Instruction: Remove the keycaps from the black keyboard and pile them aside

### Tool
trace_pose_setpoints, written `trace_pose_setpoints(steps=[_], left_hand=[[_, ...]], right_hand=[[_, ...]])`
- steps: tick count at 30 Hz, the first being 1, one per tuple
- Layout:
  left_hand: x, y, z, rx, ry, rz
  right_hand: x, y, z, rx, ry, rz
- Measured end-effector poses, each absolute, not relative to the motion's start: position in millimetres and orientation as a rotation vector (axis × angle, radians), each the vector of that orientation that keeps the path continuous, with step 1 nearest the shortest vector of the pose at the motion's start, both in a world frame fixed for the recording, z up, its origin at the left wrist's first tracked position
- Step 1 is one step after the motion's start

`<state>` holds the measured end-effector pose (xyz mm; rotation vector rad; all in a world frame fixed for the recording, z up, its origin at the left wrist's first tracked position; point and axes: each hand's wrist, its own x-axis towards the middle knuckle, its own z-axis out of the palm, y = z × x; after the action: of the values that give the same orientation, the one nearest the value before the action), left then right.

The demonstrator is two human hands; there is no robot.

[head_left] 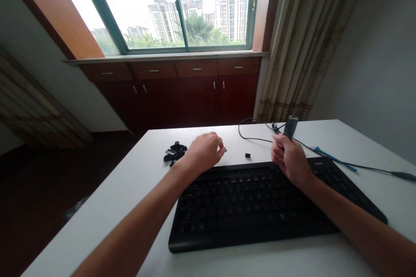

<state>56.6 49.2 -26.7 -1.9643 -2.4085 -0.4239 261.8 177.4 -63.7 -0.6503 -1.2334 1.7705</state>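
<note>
From where I stood in the room, I saw a long black plastic keyboard (240,207), which lay on a white smooth-topped table (130,194) in front of the person. All places I give from this keyboard.

The right hand (294,160) was above the far edge of the keyboard, toward its right part. Its fingers were folded tightly around a dark, narrow handheld object with a pale, shiny tip (290,128), and this tip pointed up and away from the keyboard.

The left hand (206,150) was just past the far left part of the keyboard, its back turned upward. Its fingers were bent inward, with little space between them and the thumb. A tiny dark spot showed at the fingertips, but I could not tell if they gripped something.

Beyond the keyboard's far edge, between the two hands, lay one small black block-like piece (247,155). Past the far left corner of the keyboard was a loose heap of small black pieces (174,152). A thin black cable (255,139) curved behind the keyboard, and a slim blue strip (334,159) lay beyond its right part.
</note>
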Motion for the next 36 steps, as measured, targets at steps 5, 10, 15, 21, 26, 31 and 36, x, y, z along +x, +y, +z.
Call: trace_pose_setpoints(steps=[5,10,15,21,26,31,36], left_hand=[[51,48,-31,-1.955,-2.47,-0.263],[70,54,-35,-1.943,-2.451,-0.325],[128,56,-46,-2.097,-2.402,-0.634],[188,65,-67,-2.373,-2.121,-1.45],[191,75,-74,-2.337,-2.087,-1.598],[174,70,-67,-2.385,-2.205,-1.241],[155,71,-63,-2.479,-2.127,-0.92]], right_hand=[[255,178,-62,-0.804,-1.247,1.746],[249,175,-62,-0.772,-1.269,1.792],[253,169,-69,-0.557,-1.378,1.8],[264,165,-73,-0.555,-1.601,1.414],[263,164,-73,-0.497,-1.499,1.345],[258,164,-68,-0.484,-1.306,1.545],[262,177,-56,-0.507,-1.015,1.589]])
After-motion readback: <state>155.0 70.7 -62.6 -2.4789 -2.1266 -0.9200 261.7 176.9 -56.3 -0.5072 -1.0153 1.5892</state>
